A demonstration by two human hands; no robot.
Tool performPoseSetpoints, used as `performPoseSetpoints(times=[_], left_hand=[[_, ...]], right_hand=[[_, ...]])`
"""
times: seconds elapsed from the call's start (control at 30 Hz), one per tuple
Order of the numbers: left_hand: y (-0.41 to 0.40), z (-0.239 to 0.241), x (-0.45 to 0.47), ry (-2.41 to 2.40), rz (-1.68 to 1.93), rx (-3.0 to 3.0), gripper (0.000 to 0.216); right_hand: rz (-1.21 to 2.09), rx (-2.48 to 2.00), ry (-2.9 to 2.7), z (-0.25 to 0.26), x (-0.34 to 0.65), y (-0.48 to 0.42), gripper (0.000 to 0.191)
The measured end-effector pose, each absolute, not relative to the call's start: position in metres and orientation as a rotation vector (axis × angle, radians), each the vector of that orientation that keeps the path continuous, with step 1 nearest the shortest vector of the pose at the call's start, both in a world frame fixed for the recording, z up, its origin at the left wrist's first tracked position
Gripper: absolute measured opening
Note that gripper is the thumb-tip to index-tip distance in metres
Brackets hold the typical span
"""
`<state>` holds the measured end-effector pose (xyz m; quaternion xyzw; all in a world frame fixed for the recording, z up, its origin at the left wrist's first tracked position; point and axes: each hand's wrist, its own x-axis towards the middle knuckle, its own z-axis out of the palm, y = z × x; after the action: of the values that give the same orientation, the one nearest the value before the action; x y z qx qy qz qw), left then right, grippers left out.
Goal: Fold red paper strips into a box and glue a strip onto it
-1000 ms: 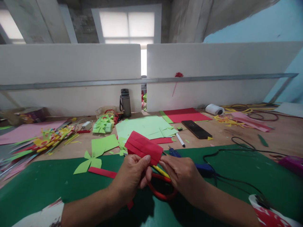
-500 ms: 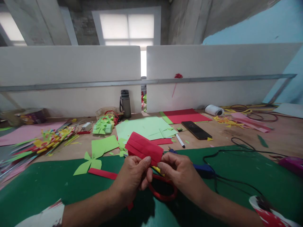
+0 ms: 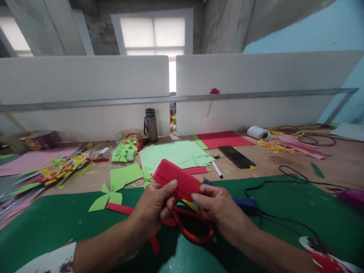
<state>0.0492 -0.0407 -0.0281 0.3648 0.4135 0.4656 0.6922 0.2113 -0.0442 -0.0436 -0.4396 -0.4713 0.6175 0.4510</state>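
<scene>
Both my hands hold one folded piece of red paper (image 3: 178, 179) just above the green cutting mat (image 3: 57, 223). My left hand (image 3: 155, 206) pinches its near left edge with thumb and fingers. My right hand (image 3: 214, 206) pinches its near right corner. Red-handled scissors (image 3: 196, 227) lie on the mat directly under my hands, with yellow strips beside them. A red paper strip (image 3: 122, 207) lies on the mat to the left of my left hand.
Light green sheets (image 3: 173, 151), green cut-outs (image 3: 106, 195), a black phone (image 3: 236, 156), a white marker (image 3: 217, 169), a grey bottle (image 3: 151, 124), a blue glue gun (image 3: 244, 203) with black cable, coloured strips (image 3: 57, 168) at left, white dividers behind.
The folded red paper has been tilted and pressed flatter between my hands. My left thumb has slid up onto it and my right fingers have closed on its right corner.
</scene>
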Motion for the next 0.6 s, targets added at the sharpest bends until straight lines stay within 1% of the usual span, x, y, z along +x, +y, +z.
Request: performPoseSetpoints(times=[0.13,0.3,0.5,0.6], left_hand=[[-0.0419,-0.0276,0.0489,0.871,1.051,0.763,0.048],[-0.0414,-0.0261,0.049,0.852,1.06,0.738,0.046],[-0.0425,-0.0268,0.0483,0.845,1.025,0.838,0.057],[-0.0432,-0.025,0.0464,0.849,1.009,0.896,0.058]], right_hand=[[1.575,-1.033,-1.116,-0.047,0.213,-0.0426,0.026],[1.557,-1.051,-1.133,-0.0454,0.214,-0.0437,0.031],[1.524,-1.033,-1.163,-0.0446,0.2135,-0.0431,0.035],[1.516,-1.037,-1.164,-0.0449,0.2141,-0.0425,0.036]])
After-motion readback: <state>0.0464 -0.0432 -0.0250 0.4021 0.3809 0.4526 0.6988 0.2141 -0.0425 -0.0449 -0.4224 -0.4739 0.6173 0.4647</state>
